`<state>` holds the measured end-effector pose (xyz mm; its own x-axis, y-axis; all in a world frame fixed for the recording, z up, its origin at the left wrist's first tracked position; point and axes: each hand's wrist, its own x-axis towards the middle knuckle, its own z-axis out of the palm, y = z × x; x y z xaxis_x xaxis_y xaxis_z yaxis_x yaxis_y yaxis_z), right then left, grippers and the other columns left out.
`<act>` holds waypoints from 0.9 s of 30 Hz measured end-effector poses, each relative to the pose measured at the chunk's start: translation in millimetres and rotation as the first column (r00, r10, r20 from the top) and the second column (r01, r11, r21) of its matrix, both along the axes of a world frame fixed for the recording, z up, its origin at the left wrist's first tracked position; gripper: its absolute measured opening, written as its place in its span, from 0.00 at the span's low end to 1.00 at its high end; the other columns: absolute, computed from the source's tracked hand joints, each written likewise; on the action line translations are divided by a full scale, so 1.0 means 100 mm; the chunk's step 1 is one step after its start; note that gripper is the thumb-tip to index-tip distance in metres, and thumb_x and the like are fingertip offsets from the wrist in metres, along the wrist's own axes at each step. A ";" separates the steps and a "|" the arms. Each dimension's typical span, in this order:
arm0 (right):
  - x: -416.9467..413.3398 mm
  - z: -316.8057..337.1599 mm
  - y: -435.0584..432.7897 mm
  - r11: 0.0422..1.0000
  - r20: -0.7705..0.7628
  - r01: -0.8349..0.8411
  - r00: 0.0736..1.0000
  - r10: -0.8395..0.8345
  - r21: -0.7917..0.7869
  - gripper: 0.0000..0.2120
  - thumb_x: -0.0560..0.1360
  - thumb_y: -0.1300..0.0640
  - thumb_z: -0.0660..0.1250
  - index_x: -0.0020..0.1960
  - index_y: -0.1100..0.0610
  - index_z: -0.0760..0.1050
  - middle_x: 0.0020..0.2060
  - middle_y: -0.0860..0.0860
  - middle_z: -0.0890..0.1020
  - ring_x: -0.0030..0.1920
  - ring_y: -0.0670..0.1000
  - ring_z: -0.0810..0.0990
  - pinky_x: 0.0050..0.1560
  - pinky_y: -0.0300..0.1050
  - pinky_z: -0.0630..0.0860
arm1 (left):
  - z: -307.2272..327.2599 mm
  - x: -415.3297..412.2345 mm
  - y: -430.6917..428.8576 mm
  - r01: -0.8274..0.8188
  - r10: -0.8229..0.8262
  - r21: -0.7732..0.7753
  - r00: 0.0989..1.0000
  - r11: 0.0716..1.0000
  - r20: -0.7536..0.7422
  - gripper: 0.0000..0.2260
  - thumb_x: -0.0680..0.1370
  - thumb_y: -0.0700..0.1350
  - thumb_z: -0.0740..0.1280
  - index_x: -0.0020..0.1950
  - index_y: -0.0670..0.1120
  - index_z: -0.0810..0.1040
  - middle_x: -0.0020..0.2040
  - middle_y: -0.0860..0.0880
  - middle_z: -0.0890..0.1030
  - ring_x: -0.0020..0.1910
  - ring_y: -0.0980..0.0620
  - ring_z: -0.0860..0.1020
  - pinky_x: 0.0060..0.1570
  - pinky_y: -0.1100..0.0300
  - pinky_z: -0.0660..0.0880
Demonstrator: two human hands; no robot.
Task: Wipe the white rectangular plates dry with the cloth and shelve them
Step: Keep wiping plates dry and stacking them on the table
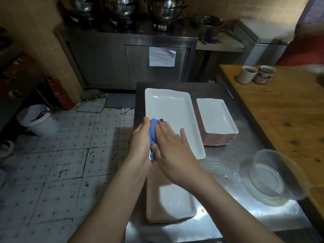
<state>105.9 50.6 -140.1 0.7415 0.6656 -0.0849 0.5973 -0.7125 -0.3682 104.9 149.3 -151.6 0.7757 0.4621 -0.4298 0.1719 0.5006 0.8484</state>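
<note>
Plate, long, white and shiny, with a flat middle and a low raised rim, is held above the steel table. The left hand grips its near left edge, fingers curled under the rim and thumb on top. A soft, crumpled blue cloth is bunched against that same edge. The right hand lies on the cloth with fingers spread and pressed flat, not closed into a fist.

Just right of the held plate stands a neat stack of smaller white rectangular plates, their thin edges showing as many reddish lines. Below the held plate, closer to the person, another white rectangular plate lies on the table, partly hidden by the arms.

The table is smooth grey metal with small drops of water on it. Further right of the held plate, a round clear glass bowl sits at the table's edge. Beyond it is a brown wooden counter with two round cups, one plain, one patterned.
</note>
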 end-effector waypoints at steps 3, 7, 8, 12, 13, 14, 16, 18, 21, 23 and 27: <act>0.00 0.03 0.09 0.999 0.008 -0.014 1.000 0.014 -0.036 0.26 0.83 0.52 0.44 0.78 0.55 0.39 0.77 0.49 0.43 0.76 0.46 0.38 0.72 0.49 0.31 | 0.00 -0.02 0.03 0.010 -0.009 -0.109 1.000 0.994 0.017 0.20 0.81 0.54 0.55 0.59 0.42 0.78 0.49 0.47 0.83 0.43 0.55 0.83 0.38 0.66 0.78; 0.03 0.01 0.07 0.996 0.000 -0.010 1.000 0.010 -0.083 0.26 0.83 0.51 0.45 0.78 0.53 0.41 0.77 0.47 0.43 0.76 0.46 0.39 0.73 0.53 0.34 | -0.02 -0.03 0.05 -0.012 0.011 -0.105 1.000 0.994 -0.008 0.20 0.81 0.55 0.55 0.54 0.42 0.79 0.47 0.45 0.83 0.42 0.51 0.83 0.41 0.59 0.78; 0.04 0.00 0.04 0.995 0.010 -0.007 1.000 0.008 -0.096 0.26 0.83 0.51 0.46 0.78 0.52 0.42 0.77 0.46 0.43 0.76 0.45 0.40 0.73 0.53 0.35 | -0.02 -0.03 0.04 -0.018 0.016 -0.085 0.999 0.996 -0.028 0.20 0.81 0.56 0.55 0.53 0.42 0.79 0.47 0.44 0.83 0.41 0.49 0.82 0.42 0.58 0.78; 0.22 -0.06 -0.25 0.978 0.117 0.040 0.993 -0.016 -0.206 0.25 0.82 0.50 0.42 0.78 0.53 0.44 0.78 0.47 0.45 0.77 0.47 0.42 0.73 0.57 0.39 | 0.03 -0.04 0.02 -0.076 0.078 0.028 0.996 0.997 -0.050 0.15 0.81 0.53 0.58 0.53 0.44 0.78 0.40 0.46 0.81 0.36 0.47 0.79 0.36 0.57 0.75; 0.28 -0.08 -0.34 0.970 0.140 0.069 0.989 -0.037 -0.232 0.25 0.82 0.50 0.41 0.78 0.53 0.44 0.78 0.47 0.45 0.77 0.47 0.42 0.73 0.57 0.39 | 0.05 -0.05 0.02 -0.086 0.088 0.050 0.995 0.995 -0.037 0.13 0.81 0.52 0.58 0.52 0.45 0.77 0.39 0.48 0.80 0.35 0.49 0.78 0.34 0.60 0.75; 0.33 -0.09 -0.43 0.965 0.146 0.092 0.988 -0.057 -0.247 0.25 0.82 0.50 0.41 0.78 0.53 0.44 0.77 0.47 0.44 0.77 0.48 0.41 0.73 0.57 0.39 | 0.08 -0.05 0.02 -0.084 0.086 0.067 0.996 0.994 -0.026 0.12 0.81 0.51 0.58 0.52 0.45 0.76 0.39 0.49 0.80 0.34 0.50 0.78 0.31 0.62 0.75; 0.36 -0.13 -0.52 0.965 0.149 0.102 0.987 -0.066 -0.244 0.25 0.82 0.48 0.40 0.78 0.53 0.44 0.78 0.47 0.44 0.77 0.48 0.41 0.73 0.54 0.37 | 0.08 -0.05 0.02 -0.070 0.072 0.101 0.997 0.992 -0.020 0.12 0.82 0.51 0.57 0.52 0.45 0.76 0.39 0.49 0.79 0.34 0.51 0.78 0.31 0.63 0.75; 0.31 -0.17 -0.53 0.978 0.165 0.098 0.984 -0.067 -0.187 0.33 0.75 0.43 0.31 0.78 0.54 0.46 0.78 0.49 0.47 0.77 0.49 0.43 0.74 0.53 0.39 | 0.09 -0.05 0.01 -0.053 0.058 0.123 0.998 0.991 -0.035 0.12 0.82 0.50 0.57 0.54 0.45 0.76 0.39 0.48 0.79 0.35 0.50 0.78 0.35 0.60 0.75; 0.21 -0.26 -0.52 0.991 0.125 0.066 0.991 -0.051 -0.119 0.43 0.67 0.42 0.26 0.78 0.55 0.48 0.77 0.50 0.49 0.77 0.49 0.44 0.74 0.50 0.41 | 0.06 -0.06 -0.01 -0.014 0.025 0.137 0.997 0.990 -0.078 0.12 0.82 0.51 0.57 0.50 0.46 0.76 0.40 0.48 0.80 0.36 0.50 0.78 0.36 0.59 0.75; 0.15 -0.27 -0.48 0.994 0.073 0.026 0.997 -0.019 -0.103 0.41 0.69 0.42 0.27 0.78 0.56 0.45 0.78 0.51 0.47 0.77 0.49 0.43 0.74 0.49 0.40 | 0.05 -0.06 -0.05 0.016 -0.001 0.134 0.994 0.991 -0.108 0.13 0.82 0.53 0.56 0.49 0.48 0.76 0.40 0.48 0.80 0.36 0.49 0.79 0.38 0.57 0.76; 0.20 -0.26 -0.25 0.999 0.056 -0.029 0.998 0.031 -0.038 0.28 0.81 0.48 0.40 0.78 0.57 0.40 0.78 0.52 0.44 0.77 0.50 0.42 0.74 0.52 0.40 | 0.02 -0.05 -0.19 0.070 -0.036 0.203 0.985 0.977 -0.168 0.16 0.82 0.56 0.54 0.48 0.49 0.77 0.48 0.45 0.82 0.45 0.45 0.80 0.52 0.50 0.76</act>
